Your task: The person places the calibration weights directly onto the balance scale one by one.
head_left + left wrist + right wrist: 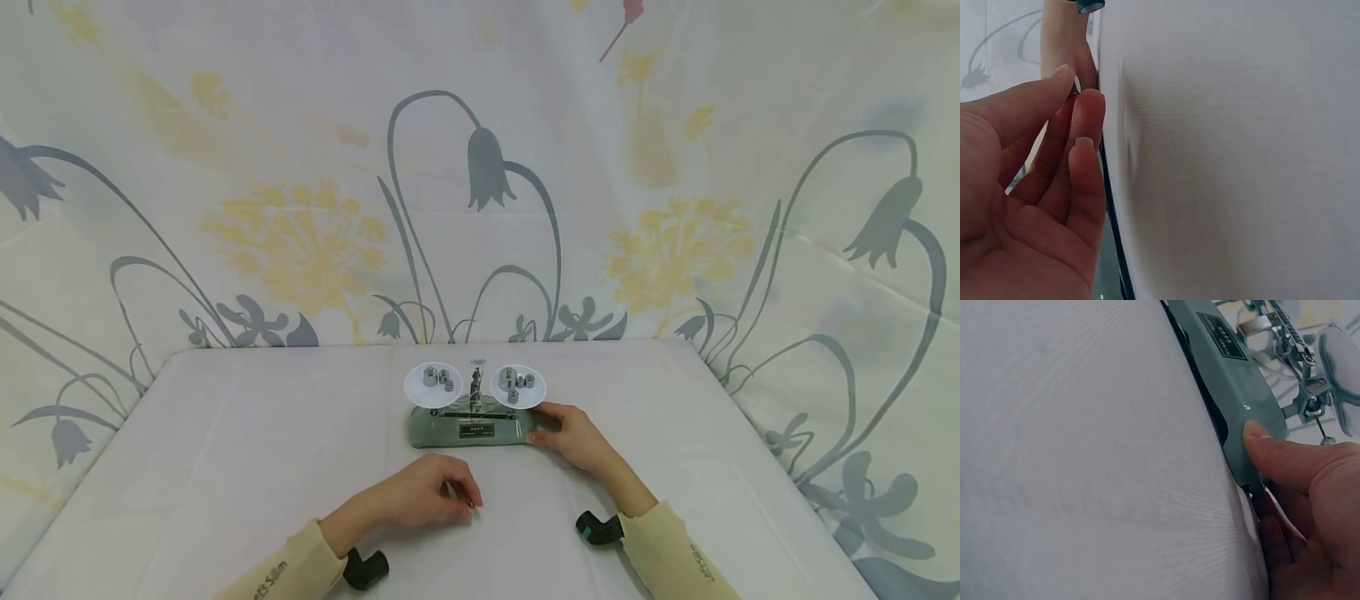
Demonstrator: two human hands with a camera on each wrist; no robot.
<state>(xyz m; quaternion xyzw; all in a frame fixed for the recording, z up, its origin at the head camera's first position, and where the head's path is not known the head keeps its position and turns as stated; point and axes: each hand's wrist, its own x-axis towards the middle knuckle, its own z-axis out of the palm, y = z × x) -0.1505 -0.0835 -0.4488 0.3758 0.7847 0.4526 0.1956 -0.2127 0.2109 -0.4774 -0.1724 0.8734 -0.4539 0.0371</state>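
Observation:
A green balance scale (435, 431) stands toward the far side of the table. Several metal weights (430, 377) sit on its left white pan (414, 389), and several more (508, 377) on the right pan (537, 394). With thumb and fingers, my right hand (576, 439) grips the right end of the base; its thumb lies on the green front face in the right wrist view. My left hand (423, 493) is in front of the scale, low over the cloth. Between its thumb and index finger it pinches a small shiny metal piece (1075, 86), mostly hidden by the fingertips.
A white cloth (225, 450) covers the table. Behind and at both sides hangs a flower-patterned curtain (315, 167). Black devices are on both wrists, one (366, 570) at the left sleeve and one (598, 528) at the right.

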